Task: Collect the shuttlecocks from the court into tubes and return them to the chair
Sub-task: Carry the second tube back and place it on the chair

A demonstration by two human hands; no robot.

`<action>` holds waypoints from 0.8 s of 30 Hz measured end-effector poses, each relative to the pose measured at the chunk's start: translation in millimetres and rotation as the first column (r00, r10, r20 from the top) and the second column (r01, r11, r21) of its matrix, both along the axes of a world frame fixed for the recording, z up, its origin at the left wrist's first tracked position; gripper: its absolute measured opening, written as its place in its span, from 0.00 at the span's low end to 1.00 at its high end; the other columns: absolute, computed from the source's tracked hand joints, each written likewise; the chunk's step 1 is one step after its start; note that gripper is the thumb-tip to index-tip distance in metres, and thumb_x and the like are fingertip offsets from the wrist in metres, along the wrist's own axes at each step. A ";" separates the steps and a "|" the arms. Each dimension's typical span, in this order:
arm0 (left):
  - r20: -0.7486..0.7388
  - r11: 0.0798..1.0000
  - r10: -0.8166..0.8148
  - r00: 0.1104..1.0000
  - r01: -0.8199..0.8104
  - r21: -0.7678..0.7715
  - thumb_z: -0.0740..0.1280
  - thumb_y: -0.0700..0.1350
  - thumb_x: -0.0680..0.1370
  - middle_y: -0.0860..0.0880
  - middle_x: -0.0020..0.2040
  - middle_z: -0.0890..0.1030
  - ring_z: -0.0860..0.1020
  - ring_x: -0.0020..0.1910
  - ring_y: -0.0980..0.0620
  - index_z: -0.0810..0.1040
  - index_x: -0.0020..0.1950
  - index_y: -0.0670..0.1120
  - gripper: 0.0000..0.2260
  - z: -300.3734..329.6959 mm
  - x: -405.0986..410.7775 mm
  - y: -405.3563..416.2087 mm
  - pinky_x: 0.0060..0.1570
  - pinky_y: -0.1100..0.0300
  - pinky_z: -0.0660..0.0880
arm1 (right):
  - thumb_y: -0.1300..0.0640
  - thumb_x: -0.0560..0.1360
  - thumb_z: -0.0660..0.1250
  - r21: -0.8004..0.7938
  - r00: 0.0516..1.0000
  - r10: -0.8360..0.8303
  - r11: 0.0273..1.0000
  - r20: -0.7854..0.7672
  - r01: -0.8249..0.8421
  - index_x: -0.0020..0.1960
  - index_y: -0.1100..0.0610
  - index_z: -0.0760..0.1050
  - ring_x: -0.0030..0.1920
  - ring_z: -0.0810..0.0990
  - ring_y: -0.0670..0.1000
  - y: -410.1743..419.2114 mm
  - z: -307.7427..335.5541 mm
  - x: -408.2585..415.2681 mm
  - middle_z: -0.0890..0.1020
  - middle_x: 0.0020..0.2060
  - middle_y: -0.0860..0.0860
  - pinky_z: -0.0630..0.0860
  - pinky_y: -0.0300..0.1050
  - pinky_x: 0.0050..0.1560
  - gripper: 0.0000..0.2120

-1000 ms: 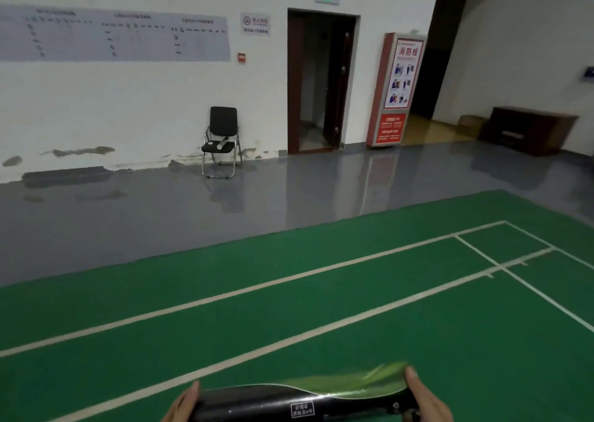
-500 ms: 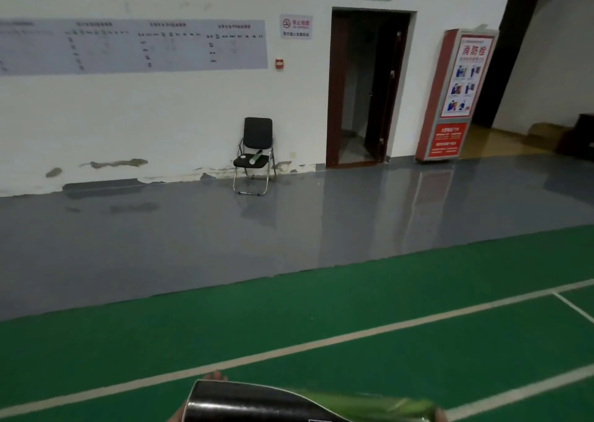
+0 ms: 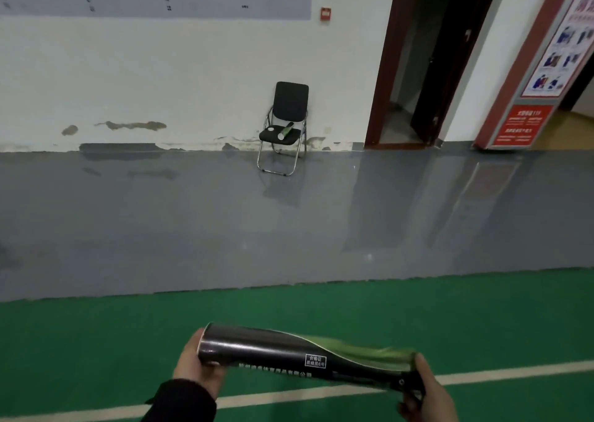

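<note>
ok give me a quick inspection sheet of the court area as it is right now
surface: green court mat with a white line, grey floor beyond
job's things: black-and-green tube held crosswise; second tube lying on the chair seat
clutter: small white item beside that tube, too small to identify
grippers: left hand and right hand each grip one end of the tube
cables: nothing seen
surroundings: white wall, open doorway, red cabinet

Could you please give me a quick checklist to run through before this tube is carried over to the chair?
1. Left hand grips the held tube's end: ok.
2. Right hand holds the other end: ok.
3. Tube's ends capped: cannot tell.
4. Folding chair in sight ahead: ok.
5. Seat room beside the green tube already lying there: ok.
6. Grey floor between court and chair free of obstacles: ok.
</note>
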State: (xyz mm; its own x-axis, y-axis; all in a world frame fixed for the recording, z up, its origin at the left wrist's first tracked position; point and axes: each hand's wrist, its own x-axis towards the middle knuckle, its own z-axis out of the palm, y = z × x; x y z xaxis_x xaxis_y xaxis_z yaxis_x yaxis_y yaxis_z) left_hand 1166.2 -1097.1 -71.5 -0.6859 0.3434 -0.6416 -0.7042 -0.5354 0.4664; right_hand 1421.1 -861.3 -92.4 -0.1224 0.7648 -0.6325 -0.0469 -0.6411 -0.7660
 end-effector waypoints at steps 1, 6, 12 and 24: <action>0.026 0.998 0.017 1.000 -0.015 -0.058 0.60 0.47 0.86 0.36 0.62 0.80 0.80 0.55 0.41 0.73 0.70 0.39 0.16 -5.0 -23.0 15.6 0.52 0.45 0.77 | 0.49 0.79 0.71 0.053 0.998 0.014 0.999 -0.066 -0.011 0.38 0.62 0.75 0.31 0.66 0.53 22.4 19.0 -24.6 0.71 0.29 0.55 0.66 0.47 0.36 0.19; 0.014 0.991 0.039 0.999 -0.037 -0.127 0.60 0.64 0.83 0.40 0.62 0.82 0.81 0.60 0.43 0.76 0.68 0.44 0.26 26.5 -111.0 104.0 0.60 0.48 0.78 | 0.47 0.82 0.66 0.163 0.980 0.201 0.967 -0.005 -0.197 0.49 0.58 0.82 0.33 0.68 0.49 88.5 52.6 -141.4 0.76 0.36 0.51 0.68 0.47 0.35 0.15; -0.077 0.995 -0.061 0.995 0.055 -0.079 0.67 0.68 0.77 0.43 0.64 0.83 0.80 0.64 0.42 0.77 0.69 0.50 0.29 10.2 -237.7 214.9 0.66 0.42 0.75 | 0.44 0.82 0.65 0.173 0.984 0.177 0.970 -0.011 -0.172 0.45 0.54 0.77 0.29 0.67 0.45 194.2 28.2 -282.3 0.73 0.34 0.48 0.71 0.45 0.34 0.14; 0.009 0.985 -0.165 0.986 0.165 -0.040 0.73 0.47 0.73 0.42 0.52 0.86 0.80 0.63 0.42 0.80 0.50 0.46 0.08 1.9 -521.1 440.0 0.59 0.43 0.79 | 0.45 0.81 0.66 0.140 0.888 0.444 0.893 -0.116 -0.428 0.48 0.56 0.83 0.28 0.67 0.46 400.0 31.3 -638.4 0.71 0.32 0.49 0.70 0.43 0.31 0.15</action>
State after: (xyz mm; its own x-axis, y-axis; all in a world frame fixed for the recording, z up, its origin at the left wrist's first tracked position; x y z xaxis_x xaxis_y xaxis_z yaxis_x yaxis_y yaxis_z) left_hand 645.2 -657.1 -69.6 -0.6180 0.4255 -0.6611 -0.7843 -0.3925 0.4805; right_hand 782.7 -461.3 -61.1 -0.5412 0.6758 -0.5005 0.1060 -0.5356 -0.8378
